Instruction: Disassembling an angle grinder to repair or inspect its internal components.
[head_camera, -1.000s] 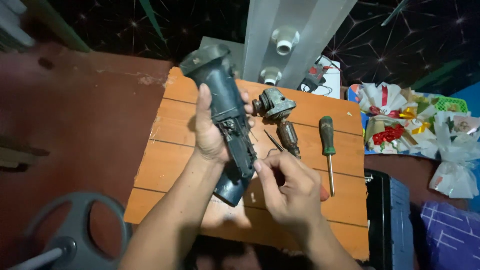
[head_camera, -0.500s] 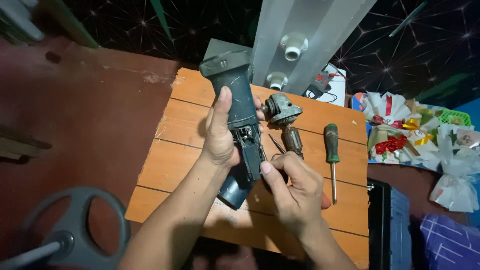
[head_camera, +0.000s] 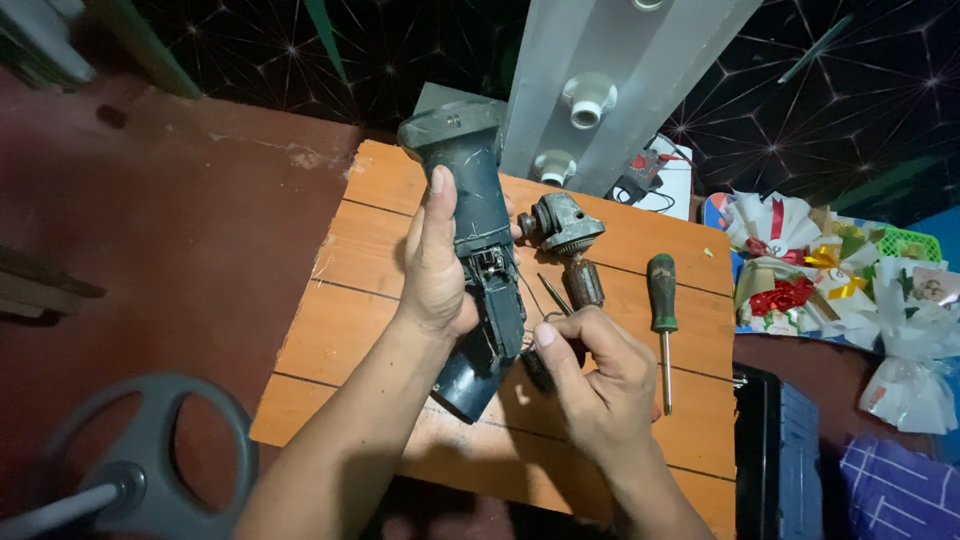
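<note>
While your left hand (head_camera: 437, 262) grips the dark grinder body (head_camera: 478, 262) mid-frame over the slatted wooden bench (head_camera: 330, 310), right fingers (head_camera: 552, 345) pinching a thin tool (head_camera: 553, 295), bare red floor (head_camera: 180, 230) lies left.

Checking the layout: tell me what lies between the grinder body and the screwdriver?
The gear head with armature, on the wooden board, in the head view.

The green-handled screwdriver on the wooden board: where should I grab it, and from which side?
Take the screwdriver by its thick green handle, the end farther from the person, coming down from above. It lies flat on the wooden board, shaft pointing toward the person, clear on its right side. The right hand and the rotor assembly sit close on its left, so approaching from the right looks safest.
</note>
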